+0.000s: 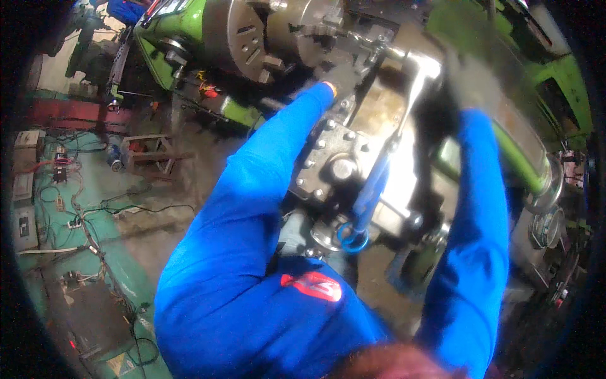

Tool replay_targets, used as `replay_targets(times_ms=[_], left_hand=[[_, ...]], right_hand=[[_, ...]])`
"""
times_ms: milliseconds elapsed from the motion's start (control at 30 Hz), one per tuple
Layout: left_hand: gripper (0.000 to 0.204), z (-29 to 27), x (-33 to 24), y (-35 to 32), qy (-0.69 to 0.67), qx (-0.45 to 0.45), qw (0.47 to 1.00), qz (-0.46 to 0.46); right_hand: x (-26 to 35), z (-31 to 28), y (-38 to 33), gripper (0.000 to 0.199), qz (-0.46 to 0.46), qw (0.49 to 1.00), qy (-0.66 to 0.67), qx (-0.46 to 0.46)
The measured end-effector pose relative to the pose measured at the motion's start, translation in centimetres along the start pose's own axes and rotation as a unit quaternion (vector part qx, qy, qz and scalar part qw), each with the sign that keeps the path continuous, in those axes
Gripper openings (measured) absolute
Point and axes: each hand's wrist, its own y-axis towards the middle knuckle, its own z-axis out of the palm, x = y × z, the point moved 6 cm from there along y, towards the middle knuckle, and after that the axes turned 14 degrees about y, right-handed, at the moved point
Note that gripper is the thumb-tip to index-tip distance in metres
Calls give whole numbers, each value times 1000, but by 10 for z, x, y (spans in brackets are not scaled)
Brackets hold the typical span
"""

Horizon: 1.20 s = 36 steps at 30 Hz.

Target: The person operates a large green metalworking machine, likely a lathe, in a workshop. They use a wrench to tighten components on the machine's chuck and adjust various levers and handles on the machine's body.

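At centre frame: grey steel lathe carriage block with bolt heads, mounted on green-painted metal lathe. Large round grey steel chuck above left, well apart from both hands. Left hand, grey-gloved and blurred, blue sleeve behind, resting against top of carriage block near chuck; fingers' state: cannot tell. Right hand, grey-gloved and heavily blurred, up beside shiny silver wrench head; fingers' grip: cannot tell. Long blue-handled spanner with ring end, hanging down across carriage block, ring at lower end. Round pressure-type gauge dial at right. Tangle of cables on teal floor at left.
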Motion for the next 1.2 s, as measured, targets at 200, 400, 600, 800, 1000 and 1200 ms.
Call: replay_targets(times_ms=[200,400,600,800,1000,1200], left_hand=[[38,20,7,-2,-458,280,824,-182],[23,4,3,-6,-250,71,966,-5],[27,10,-15,-69,-144,162,970,-109],[19,-56,-36,-213,-592,17,697,-404],[23,-161,-51,-277,-530,-234,674,-458],[26,-315,-95,-252,-583,-199,642,-457]], right_hand=[[4,-6,1,68,15,999,-20,25],[4,-7,0,67,17,1000,-14,-5],[4,-4,-1,62,11,1000,-29,-1],[9,-14,-5,58,17,999,-34,15],[11,-18,-8,55,14,1000,-1,13],[-30,-23,-17,45,-65,894,409,-169]])
